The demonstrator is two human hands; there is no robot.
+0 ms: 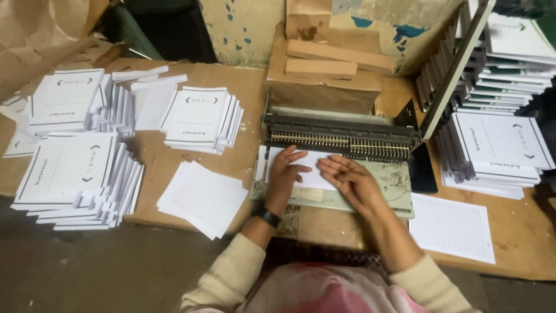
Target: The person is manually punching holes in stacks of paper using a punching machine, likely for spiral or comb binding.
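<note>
left hand [285, 173]: laid flat and open, fingers spread, on the sheet stack [310, 168] that is lodged in the punching machine [341, 145]; nothing is gripped, the paper is only pressed down; a dark wristband [267, 217] is worn at the wrist
right hand [348, 178]: held open and slightly cupped, just over the right part of the same sheet stack; whether the paper is touched cannot be told; nothing is grasped
sheet stack: white paper, placed on the machine's flat bed, its far edge pushed up against the row of punch teeth, between the two hands
punching machine: a worn grey metal unit with a dark comb of teeth, set at the middle of the brown table [191, 145]; a long lever [457, 69] is raised at its right side
lined sheets [453, 227]: one white ruled pile is laid at the right of the machine, near the table edge, well apart from the hands
loose sheets [200, 197]: a small fanned white pile is left on the table just left of the machine
booklet piles, left [75, 174]: several leaning stacks of white covers with dark markings are spread over the left of the table
booklet piles, right [498, 145]: taller stacks are kept beyond the lever
cardboard pieces [330, 58]: brown slabs and a paper bag are stacked behind the machine against the wall
</note>
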